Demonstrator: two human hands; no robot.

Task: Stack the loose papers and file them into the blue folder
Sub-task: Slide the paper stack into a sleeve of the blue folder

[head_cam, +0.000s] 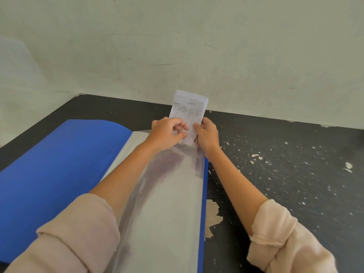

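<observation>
Head view, pink rolled sleeves (275,239) nearest, blue folder (49,174) open on black table (295,164), clear sleeve (167,203) uppermost, left hand (167,133) and right hand (207,134) both pinching stacked papers (188,113) upright at the sleeve's far end, wall (177,46) behind.

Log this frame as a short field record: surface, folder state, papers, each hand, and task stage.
surface: black table with chipped paint, against a pale wall
folder: blue folder open flat, clear sleeve on its right half
papers: small stack of papers, upright, lower end at the sleeve's far opening
left hand: left hand pinching the stack's lower left
right hand: right hand gripping the stack's right edge
stage: papers stacked, going into the sleeve, mostly still outside it
</observation>
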